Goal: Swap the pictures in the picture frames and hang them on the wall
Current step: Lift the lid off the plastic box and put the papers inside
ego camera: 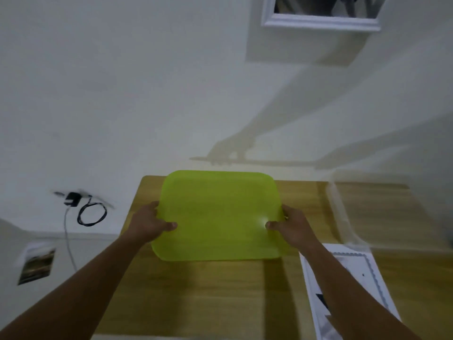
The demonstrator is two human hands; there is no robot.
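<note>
A lime-green plastic tray (218,214) is held over the wooden table (208,295), near its far edge by the wall. My left hand (149,223) grips the tray's left rim, thumb on top. My right hand (291,225) grips the right rim the same way. A white picture frame (321,19) hangs on the wall at the upper right, only its lower part in view. A white-bordered picture (372,268) lies flat on the table at the right, partly under my right forearm.
A clear plastic sheet or box (343,212) sits on the table's right side, blurred. A black charger with a looped cable (90,212) hangs on the wall at left. A small photo (36,266) lies low at the far left.
</note>
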